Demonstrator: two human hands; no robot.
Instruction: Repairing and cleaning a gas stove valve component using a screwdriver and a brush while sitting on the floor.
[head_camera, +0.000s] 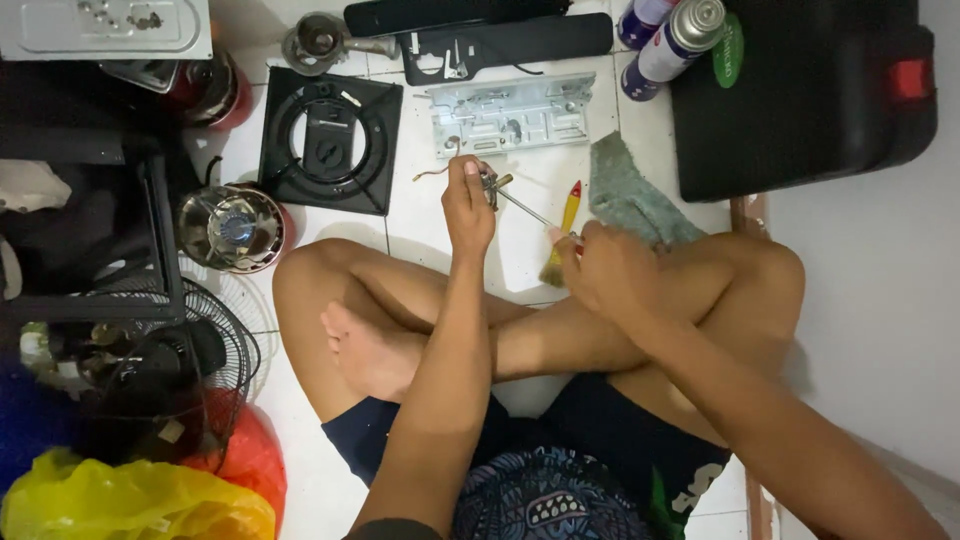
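Note:
I sit cross-legged on a white tiled floor. My left hand (468, 205) is closed on a small brass and steel valve part (494, 184) with a thin curved tube, held above the tiles. My right hand (607, 270) grips the handle of a screwdriver (528, 209) whose thin shaft runs up-left into that part. A yellow-handled paintbrush (564, 228) lies on the floor just beyond my right hand. A grey metal plate (512, 115) lies past my left hand.
A black square burner frame (330, 140) lies at the left. A round burner head (232, 228) and a fan grille (215, 350) lie farther left. Two spray cans (672, 45), a black case (800, 95) and a grey rag (630, 195) are at the right.

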